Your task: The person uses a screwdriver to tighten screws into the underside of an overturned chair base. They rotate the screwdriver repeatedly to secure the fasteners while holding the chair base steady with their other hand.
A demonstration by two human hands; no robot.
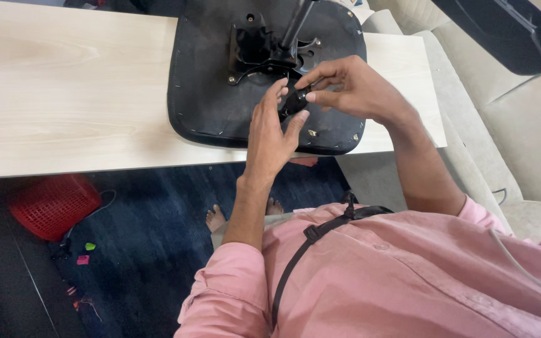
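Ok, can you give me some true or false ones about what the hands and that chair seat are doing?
1. The chair seat lies upside down on the table. True.
2. Both hands are on the black knob. True: the left hand and right hand meet on it.
3. The basket on the floor is blue. False: it is red.
4. The person wears a green shirt. False: the shirt is pink.
5. The seat is white. False: it is black.

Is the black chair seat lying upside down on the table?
Upside down: the chair seat shows its underside, with the metal mechanism facing up.
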